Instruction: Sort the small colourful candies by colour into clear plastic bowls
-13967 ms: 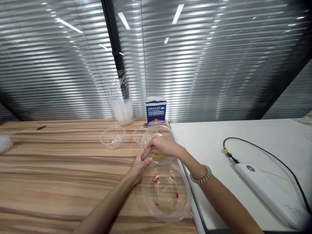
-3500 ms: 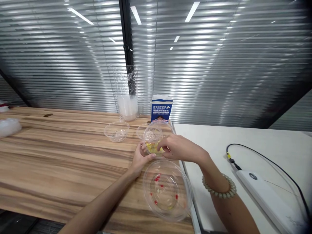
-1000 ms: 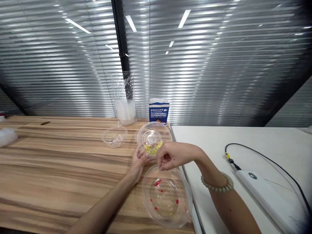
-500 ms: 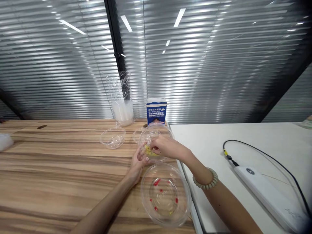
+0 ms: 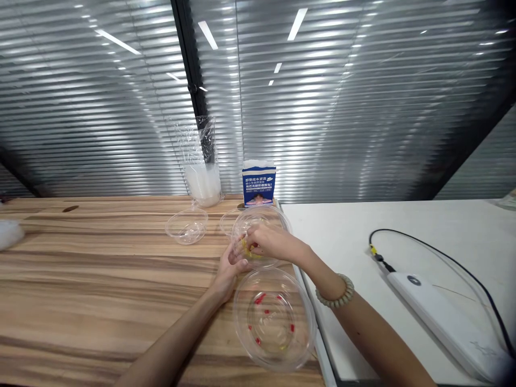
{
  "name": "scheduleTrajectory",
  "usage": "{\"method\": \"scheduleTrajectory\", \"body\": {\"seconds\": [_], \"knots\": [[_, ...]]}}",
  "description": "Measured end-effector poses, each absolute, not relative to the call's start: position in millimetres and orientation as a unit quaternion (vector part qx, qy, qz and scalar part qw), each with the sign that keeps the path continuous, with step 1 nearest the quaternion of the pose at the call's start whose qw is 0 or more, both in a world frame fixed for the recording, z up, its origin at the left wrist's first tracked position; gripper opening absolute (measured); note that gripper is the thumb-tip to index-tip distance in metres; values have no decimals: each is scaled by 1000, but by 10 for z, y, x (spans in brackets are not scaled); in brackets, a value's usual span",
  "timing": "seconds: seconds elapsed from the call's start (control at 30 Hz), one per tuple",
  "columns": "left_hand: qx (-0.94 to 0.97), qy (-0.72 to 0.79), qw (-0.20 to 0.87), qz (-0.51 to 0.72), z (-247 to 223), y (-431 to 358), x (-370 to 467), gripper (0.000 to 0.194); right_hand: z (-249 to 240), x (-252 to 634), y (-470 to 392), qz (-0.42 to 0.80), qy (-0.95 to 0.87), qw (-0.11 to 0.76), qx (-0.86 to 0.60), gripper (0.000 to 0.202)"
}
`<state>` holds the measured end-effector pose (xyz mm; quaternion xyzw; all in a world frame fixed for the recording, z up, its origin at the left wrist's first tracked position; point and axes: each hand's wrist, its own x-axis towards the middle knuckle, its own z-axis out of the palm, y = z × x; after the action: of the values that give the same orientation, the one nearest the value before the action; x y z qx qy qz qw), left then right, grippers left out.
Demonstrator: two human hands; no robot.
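Observation:
A clear plastic bowl (image 5: 266, 262) with small yellow pieces (image 5: 246, 248) in it is tilted, and my left hand (image 5: 229, 269) grips its left side. Inside that bowl my right hand (image 5: 264, 241) has its fingers pinched together among the yellow pieces; what lies between the fingertips is hidden. Closer to me stands a second clear bowl (image 5: 274, 363), wide and round, holding several small red pieces (image 5: 260, 299) and a bit of yellow near its bottom edge.
Another clear bowl (image 5: 187, 228) stands to the left. Behind are a blue-and-white paper bag (image 5: 259, 185) and a plastic sleeve of stacked white cups or bowls (image 5: 203, 188). A white power strip-like box (image 5: 443, 322) with a black cable (image 5: 455, 258) lies on the white table at right.
The tilted bowl and my right hand have shifted slightly; my fingers stay in the yellow pieces. My left hand keeps its grip. The view has moved a little.

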<state>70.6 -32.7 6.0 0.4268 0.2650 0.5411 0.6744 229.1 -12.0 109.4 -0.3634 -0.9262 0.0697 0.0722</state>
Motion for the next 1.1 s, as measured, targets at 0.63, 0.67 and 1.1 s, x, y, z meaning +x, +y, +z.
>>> {"method": "scheduleTrajectory", "body": {"seconds": [0.63, 0.67, 1.1], "knots": [[427, 274, 671, 540, 57, -321, 709, 79, 1150, 2376, -156, 61, -913, 82, -394, 10], [426, 274, 673, 539, 65, -326, 711, 79, 1163, 2388, -159, 65, -912, 84, -397, 10], [435, 272, 680, 525, 30, -313, 710, 81, 1573, 2694, -448, 337, -895, 94, -277, 20]]}}
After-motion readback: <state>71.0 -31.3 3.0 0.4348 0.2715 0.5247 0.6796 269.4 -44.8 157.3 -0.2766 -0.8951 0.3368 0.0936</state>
